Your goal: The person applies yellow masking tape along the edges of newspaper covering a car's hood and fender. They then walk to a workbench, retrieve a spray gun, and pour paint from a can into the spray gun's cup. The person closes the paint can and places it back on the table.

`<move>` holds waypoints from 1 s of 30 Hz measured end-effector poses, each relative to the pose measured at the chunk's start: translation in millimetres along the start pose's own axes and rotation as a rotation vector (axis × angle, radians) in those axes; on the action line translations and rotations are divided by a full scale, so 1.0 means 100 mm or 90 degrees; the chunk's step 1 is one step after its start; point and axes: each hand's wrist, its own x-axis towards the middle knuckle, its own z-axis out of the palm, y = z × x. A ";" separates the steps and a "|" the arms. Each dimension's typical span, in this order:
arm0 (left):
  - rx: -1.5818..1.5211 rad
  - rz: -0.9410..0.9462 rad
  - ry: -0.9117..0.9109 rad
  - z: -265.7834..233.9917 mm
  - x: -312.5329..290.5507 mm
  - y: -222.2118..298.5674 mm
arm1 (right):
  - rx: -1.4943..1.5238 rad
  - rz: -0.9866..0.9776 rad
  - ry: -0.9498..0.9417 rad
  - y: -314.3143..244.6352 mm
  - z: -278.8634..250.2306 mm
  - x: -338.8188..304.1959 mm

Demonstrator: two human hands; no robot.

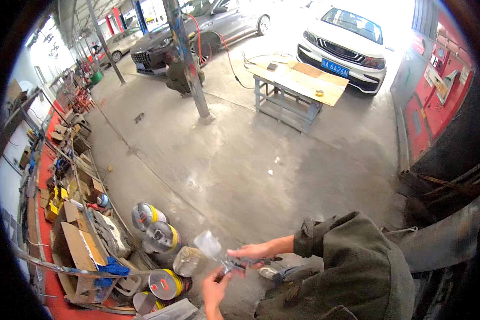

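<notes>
From my remote seat I find what looks like a spray gun (232, 263) near six o'clock in the view, held up off the floor, its details smeared by blur. The right hand (252, 252) comes in from its three o'clock, fingers mostly closed around the dark rear part of the gun. The left hand (214, 288) reaches up from seven o'clock, half-curled, thumb on the near side and fingertips past the silvery body, seemingly pinching it; how firmly, I cannot tell. A translucent cup (208, 244) juts from the gun toward eleven o'clock; I cannot tell whether it holds liquid. I judge the metal body stiff and modest in weight, the cup light, thin and easier to crack, with any wet residue making both slippery. I would take the main grip on the handle, steady the body with the second hand, and avoid loading the cup. Just beside the gun at nine o'clock stands a clear plastic jug (188, 261); a yellow-banded metal can (168, 284) sits at eight, and another silvery can (160, 237) at ten. Well apart, toward one o'clock, is a workbench (289, 81).
</notes>
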 end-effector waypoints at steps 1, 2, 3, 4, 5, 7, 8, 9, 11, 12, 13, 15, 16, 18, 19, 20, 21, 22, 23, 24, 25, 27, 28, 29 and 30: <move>-0.016 -0.002 -0.060 -0.04 0.00 -0.02 | -0.078 0.005 -0.016 -0.05 -0.02 -0.02; -0.031 -0.004 -0.120 -0.06 0.00 -0.04 | -0.157 0.010 -0.033 -0.10 -0.03 -0.04; -0.045 -0.007 -0.185 -0.07 0.01 -0.04 | -0.233 0.016 -0.043 -0.12 -0.05 -0.07; -0.026 -0.003 -0.177 -0.06 0.02 -0.04 | -0.222 0.003 -0.031 -0.06 -0.07 -0.05; -0.007 0.001 -0.168 -0.05 0.02 -0.05 | -0.222 0.002 -0.028 -0.09 -0.08 -0.05; 0.041 0.026 -0.130 -0.01 -0.01 0.00 | -0.214 0.008 -0.025 -0.15 -0.05 -0.08; 0.072 0.051 -0.099 0.00 -0.04 0.04 | -0.206 0.006 -0.035 -0.19 -0.03 -0.11; 0.102 0.075 -0.067 0.03 -0.07 0.08 | -0.191 0.008 -0.026 -0.19 -0.01 -0.12; 0.128 0.099 -0.023 0.06 -0.12 0.11 | -0.161 0.015 -0.009 -0.14 0.04 -0.09; 0.119 0.106 -0.033 0.15 -0.05 0.10 | -0.118 0.037 0.012 0.03 -0.08 -0.06; 0.113 0.107 -0.023 0.16 -0.06 0.08 | -0.084 0.040 0.001 0.07 -0.07 -0.06; 0.098 0.072 -0.066 0.09 -0.07 0.04 | -0.024 0.053 -0.030 0.09 -0.06 -0.06; 0.103 0.041 -0.083 0.05 -0.11 0.14 | -0.032 0.054 -0.040 0.09 -0.04 -0.04; 0.164 0.031 -0.117 -0.03 -0.15 0.22 | -0.051 0.056 -0.058 0.06 -0.01 -0.04; 0.219 0.049 -0.134 -0.05 -0.13 0.20 | -0.063 0.059 -0.067 0.04 -0.02 -0.03; 0.275 0.065 -0.150 -0.07 -0.13 0.19 | -0.055 0.070 -0.059 0.05 -0.04 -0.02; 0.323 0.091 -0.135 -0.05 -0.10 0.21 | -0.072 0.077 -0.042 0.01 -0.06 -0.07; 0.378 0.105 -0.115 -0.03 -0.11 0.22 | -0.088 0.082 -0.037 -0.06 -0.01 -0.10; 0.433 0.118 -0.096 -0.02 -0.13 0.21 | -0.103 0.086 -0.032 -0.12 0.02 -0.11; 0.456 0.125 -0.067 0.00 -0.15 0.16 | -0.146 0.092 -0.027 -0.17 0.03 -0.11; 0.420 0.140 -0.037 0.04 -0.17 0.10 | -0.165 0.093 -0.030 -0.19 0.04 -0.12; 0.350 0.171 0.017 0.08 -0.20 0.05 | -0.199 0.095 -0.032 -0.21 0.03 -0.12; 0.322 0.118 -0.026 0.05 -0.22 0.08 | -0.187 0.096 -0.050 -0.20 0.02 -0.11; 0.288 0.099 -0.057 0.02 -0.23 0.09 | -0.176 0.097 -0.068 -0.18 0.01 -0.09; 0.253 0.080 -0.090 -0.01 -0.25 0.10 | -0.163 0.099 -0.083 -0.16 0.01 -0.09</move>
